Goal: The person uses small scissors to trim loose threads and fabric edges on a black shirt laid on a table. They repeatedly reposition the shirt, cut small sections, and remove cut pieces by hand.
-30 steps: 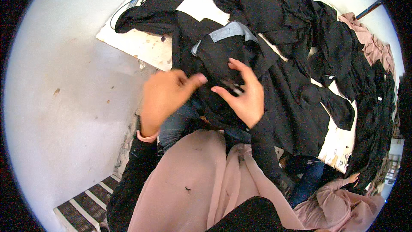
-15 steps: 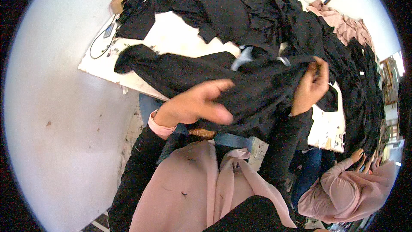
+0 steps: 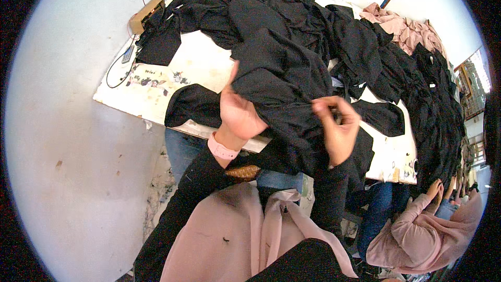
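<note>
Garment (image 3: 287, 117), black, lies between the two hands, across the near edge of the desk and down toward the person's lap. The left hand (image 3: 237, 115), with a pink band (image 3: 223, 149) on its wrist, is open: the palm is turned up and the fingers reach along the cloth's left side, somewhat blurred. It does not appear to grip anything. The right hand (image 3: 342, 130) is half curled over the cloth, thumb and fingers drawn near each other; whether a fold is pinched there, I cannot tell.

Handling looks to be midway: the garment is spread out loosely, but it is neither smooth nor folded, and its body is bunched between the hands. It looks matte and soft, with shallow creases. One sleeve-like end (image 3: 193, 105) rests on the desk (image 3: 195, 49) to the left, another (image 3: 383, 117) to the right.

Beyond, more black clothes (image 3: 438, 109) curve round the far and right sides, with a pink heap (image 3: 404, 28) behind them. At far left are a brown box (image 3: 146, 15) and a cable (image 3: 108, 75). A co-worker (image 3: 407, 230) in pink sits at lower right.
</note>
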`<state>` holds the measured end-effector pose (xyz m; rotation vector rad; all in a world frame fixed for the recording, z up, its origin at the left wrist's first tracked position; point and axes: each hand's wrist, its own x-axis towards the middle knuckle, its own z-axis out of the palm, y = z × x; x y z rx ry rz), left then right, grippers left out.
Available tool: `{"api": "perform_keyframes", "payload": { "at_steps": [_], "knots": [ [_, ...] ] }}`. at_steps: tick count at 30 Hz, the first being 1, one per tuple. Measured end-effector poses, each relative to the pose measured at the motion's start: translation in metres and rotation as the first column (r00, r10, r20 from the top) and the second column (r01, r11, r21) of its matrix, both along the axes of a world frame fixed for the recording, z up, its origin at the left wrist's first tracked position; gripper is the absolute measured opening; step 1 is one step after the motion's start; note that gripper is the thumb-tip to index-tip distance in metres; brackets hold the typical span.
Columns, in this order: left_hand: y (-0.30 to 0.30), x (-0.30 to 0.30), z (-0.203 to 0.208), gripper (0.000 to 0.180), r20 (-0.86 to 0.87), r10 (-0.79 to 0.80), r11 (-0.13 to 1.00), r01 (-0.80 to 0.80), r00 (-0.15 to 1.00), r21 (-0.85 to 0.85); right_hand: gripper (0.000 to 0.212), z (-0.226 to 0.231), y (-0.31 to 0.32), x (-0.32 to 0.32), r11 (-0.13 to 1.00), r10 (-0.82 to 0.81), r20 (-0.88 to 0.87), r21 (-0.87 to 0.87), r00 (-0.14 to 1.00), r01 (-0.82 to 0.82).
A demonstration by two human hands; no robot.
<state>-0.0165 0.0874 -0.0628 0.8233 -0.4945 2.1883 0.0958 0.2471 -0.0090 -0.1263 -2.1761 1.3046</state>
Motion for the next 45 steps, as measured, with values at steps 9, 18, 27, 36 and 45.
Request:
{"api": "perform_keyframes", "payload": {
  "at_steps": [9, 18, 27, 36, 45],
  "knots": [
    [-0.042, -0.053, -0.040, 0.064, 0.191, -0.003, 0.997, 0.018, 0.982, -0.079, 0.018, -0.012, -0.009, 0.024, 0.984, 0.010, -0.162, 0.177, 0.987, 0.019],
    [-0.100, -0.021, -0.036, 0.057, 0.093, 0.300, 0.799, -0.197, 0.949, -0.567, 0.021, -0.053, -0.011, 0.004, 0.984, -0.010, 0.021, 0.181, 1.000, 0.006],
    [-0.079, 0.016, -0.007, 0.049, -0.082, 0.520, 0.445, -0.352, 0.850, -0.823, 0.038, -0.014, -0.039, -0.006, 0.951, 0.066, -0.177, 0.310, 0.982, -0.008],
    [-0.086, 0.016, -0.018, 0.043, 0.035, 0.469, 0.565, -0.269, 0.882, -0.780, 0.018, -0.021, -0.052, -0.019, 0.973, 0.229, -0.333, 0.088, 0.915, -0.212],
    [-0.089, 0.011, -0.028, 0.038, 0.123, 0.373, 0.701, -0.192, 0.920, -0.687, 0.029, -0.019, -0.039, -0.006, 0.981, 0.115, -0.199, 0.176, 0.973, -0.080]
  ]
}}
